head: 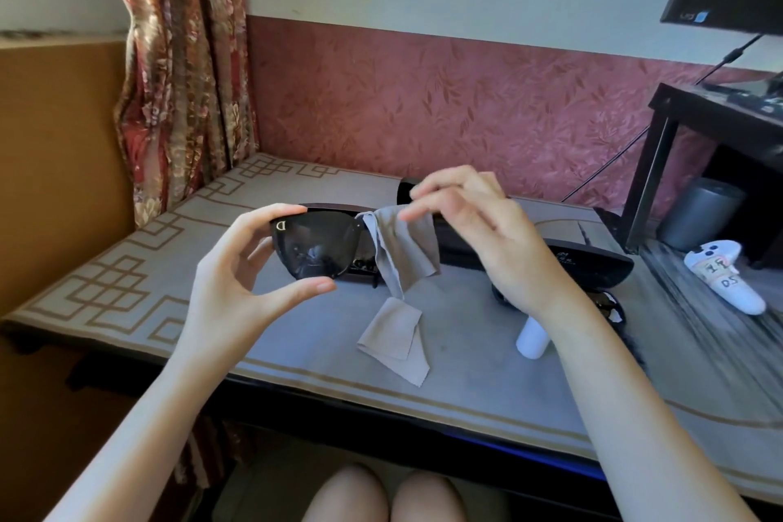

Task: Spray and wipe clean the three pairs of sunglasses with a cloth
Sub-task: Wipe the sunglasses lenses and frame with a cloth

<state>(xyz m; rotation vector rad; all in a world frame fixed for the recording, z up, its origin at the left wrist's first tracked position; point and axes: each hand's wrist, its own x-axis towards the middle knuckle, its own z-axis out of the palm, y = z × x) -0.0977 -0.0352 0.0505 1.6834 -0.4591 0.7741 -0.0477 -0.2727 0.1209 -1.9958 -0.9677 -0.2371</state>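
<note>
My left hand point(237, 263) pinches the sunglasses point(315, 244) by one lens, above the table point(296, 343) — my right hand point(478, 233) pinches the cloth point(406, 250) over the other. Wiping step; next, probably, the uncovered lens needs rubbing.

Both bare forearms rose from the lower corners and angled toward each other. The left hand point(250, 263) pinched the sunglasses point(315, 242) at one lens, with the thumb below and curled fingers on top. The right hand point(478, 233), wrist bent downward, pinched the cloth point(406, 250) between thumb and fingertips, its other fingers loosely spread.
</note>
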